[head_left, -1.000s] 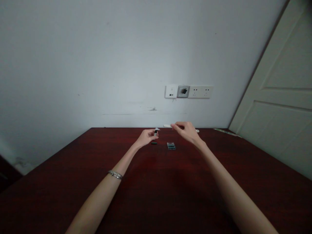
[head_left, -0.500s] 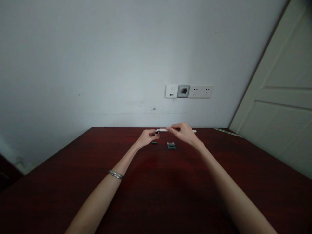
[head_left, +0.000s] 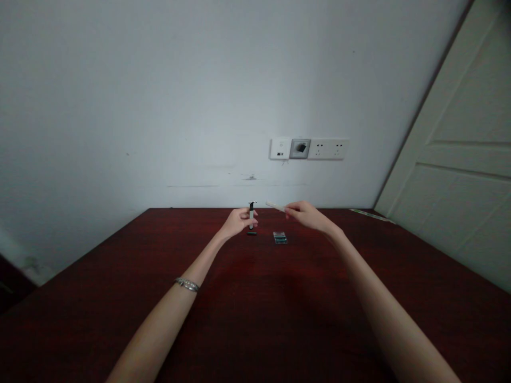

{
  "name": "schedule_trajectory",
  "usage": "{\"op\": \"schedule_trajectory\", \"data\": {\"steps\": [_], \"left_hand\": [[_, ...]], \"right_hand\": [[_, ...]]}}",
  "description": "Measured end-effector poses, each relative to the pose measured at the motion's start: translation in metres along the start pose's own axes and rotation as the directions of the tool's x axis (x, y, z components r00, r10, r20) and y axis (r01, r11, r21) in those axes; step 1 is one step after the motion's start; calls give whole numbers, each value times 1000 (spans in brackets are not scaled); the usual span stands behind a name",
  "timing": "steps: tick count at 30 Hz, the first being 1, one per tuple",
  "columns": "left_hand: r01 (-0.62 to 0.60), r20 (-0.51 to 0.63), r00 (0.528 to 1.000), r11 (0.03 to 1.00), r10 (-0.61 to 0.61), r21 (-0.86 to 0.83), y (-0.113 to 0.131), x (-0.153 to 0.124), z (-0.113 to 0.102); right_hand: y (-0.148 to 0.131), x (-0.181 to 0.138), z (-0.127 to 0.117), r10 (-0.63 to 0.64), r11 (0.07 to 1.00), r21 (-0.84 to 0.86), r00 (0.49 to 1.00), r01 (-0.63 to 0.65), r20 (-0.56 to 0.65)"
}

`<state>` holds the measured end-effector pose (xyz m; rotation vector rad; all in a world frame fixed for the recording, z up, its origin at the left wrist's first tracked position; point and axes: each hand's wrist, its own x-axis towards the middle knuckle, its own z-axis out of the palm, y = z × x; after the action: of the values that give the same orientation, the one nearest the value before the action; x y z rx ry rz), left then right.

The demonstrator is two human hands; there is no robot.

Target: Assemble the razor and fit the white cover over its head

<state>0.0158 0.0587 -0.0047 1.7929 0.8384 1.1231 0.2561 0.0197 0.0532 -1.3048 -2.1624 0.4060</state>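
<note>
Upright in the fingers of my left hand (head_left: 238, 222) is a small T-shaped tool, like a razor (head_left: 251, 214), with a narrow crosspiece on top, a black neck and a pale lower handle. My right hand (head_left: 305, 214) is closed around one end of a thin, flat white stick (head_left: 274, 206). Its free end points left and slightly up, apart from the razor. Just below my left hand, a short dark piece (head_left: 252, 233) lies on the table. Between the hands and nearer to me lies a small clear case (head_left: 280, 238) with dark strips in it.
The dark red tabletop (head_left: 247, 308) runs back to a pale wall (head_left: 199, 106) with sockets and switches (head_left: 325, 149). A narrow green-and-white strip (head_left: 372, 215) lies at the far right edge. A white panelled door (head_left: 459, 154) leans in on the right.
The white stick has come away from the razor; my right hand has moved slightly right and tilted it. My left hand now shows the razor standing upright.
</note>
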Motion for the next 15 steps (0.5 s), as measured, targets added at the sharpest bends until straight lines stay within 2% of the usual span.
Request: {"op": "schedule_trajectory", "data": {"steps": [4, 9, 12, 15], "left_hand": [[86, -13, 996, 995, -87, -46, 1, -1, 0], [122, 14, 992, 992, -121, -40, -1, -1, 0], [125, 20, 992, 992, -125, -33, -1, -1, 0], [127, 23, 992, 991, -127, -30, -1, -1, -1]], "right_hand": [[0, -2, 2, 67, 977, 197, 995, -81, 77], [-3, -3, 5, 135, 883, 436, 984, -171, 112], [-2, -2, 9, 170, 841, 506, 982, -189, 83], [0, 0, 15, 224, 838, 501, 973, -218, 49]]}}
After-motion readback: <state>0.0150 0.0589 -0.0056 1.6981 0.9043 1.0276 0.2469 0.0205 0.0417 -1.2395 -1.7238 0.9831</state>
